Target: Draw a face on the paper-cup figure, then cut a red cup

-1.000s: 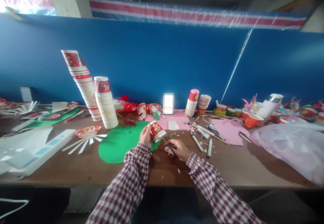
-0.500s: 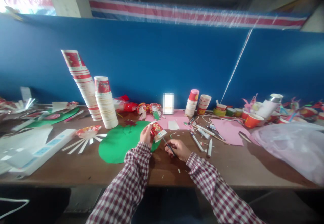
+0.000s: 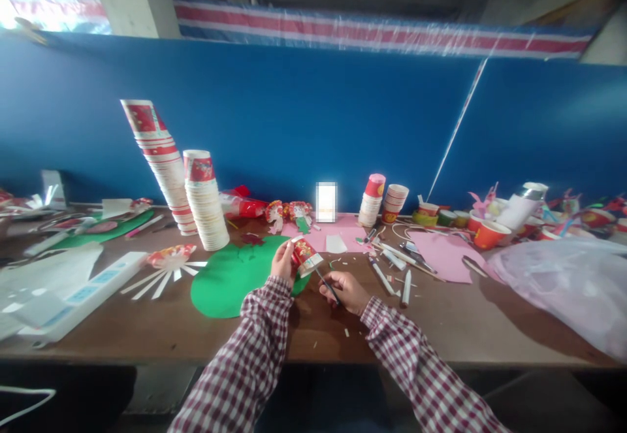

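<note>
My left hand (image 3: 283, 260) is closed around a red patterned paper cup (image 3: 304, 254), held tilted above the table with its white rim toward my right hand. My right hand (image 3: 347, 289) grips a pair of dark-handled scissors (image 3: 331, 289), whose blades meet the cup's rim. How far the blades reach into the cup wall is too small to tell. Under my left hand lies a large green paper sheet (image 3: 220, 286). Small white paper scraps (image 3: 346, 332) are scattered on the brown table (image 3: 196, 335) below the scissors.
Two tall stacks of paper cups, a leaning one (image 3: 164, 165) and a shorter one (image 3: 206, 204), stand at the back left. A cup cut into strips (image 3: 171, 260) lies left of the green sheet. White markers (image 3: 405, 287), pink paper (image 3: 443, 256) and a plastic bag (image 3: 563, 289) are at right.
</note>
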### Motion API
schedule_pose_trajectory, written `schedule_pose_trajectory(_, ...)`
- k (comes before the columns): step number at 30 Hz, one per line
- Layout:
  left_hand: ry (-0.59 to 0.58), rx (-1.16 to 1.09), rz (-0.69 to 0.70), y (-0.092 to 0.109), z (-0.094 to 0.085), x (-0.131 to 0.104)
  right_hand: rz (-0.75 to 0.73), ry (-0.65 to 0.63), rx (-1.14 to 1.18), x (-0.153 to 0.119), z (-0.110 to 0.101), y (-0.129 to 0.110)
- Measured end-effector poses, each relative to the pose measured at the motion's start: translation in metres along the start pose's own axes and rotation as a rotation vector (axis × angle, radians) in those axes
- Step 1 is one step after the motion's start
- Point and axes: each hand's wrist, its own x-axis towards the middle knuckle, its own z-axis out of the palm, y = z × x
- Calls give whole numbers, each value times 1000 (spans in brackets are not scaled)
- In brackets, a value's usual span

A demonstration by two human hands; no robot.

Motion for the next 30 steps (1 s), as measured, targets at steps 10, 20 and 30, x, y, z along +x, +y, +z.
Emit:
schedule_pose_trajectory(10, -3, -30, 55, -3, 0, 2, -9, -4, 22, 2, 0, 5)
schedule_pose_trajectory(20, 17, -35, 45, -3, 1, 2, -4, -13, -6, 0, -1, 1)
schedule_pose_trajectory(30, 19, -36, 38, -1, 1, -1, -46, -21, 2, 2, -2, 8)
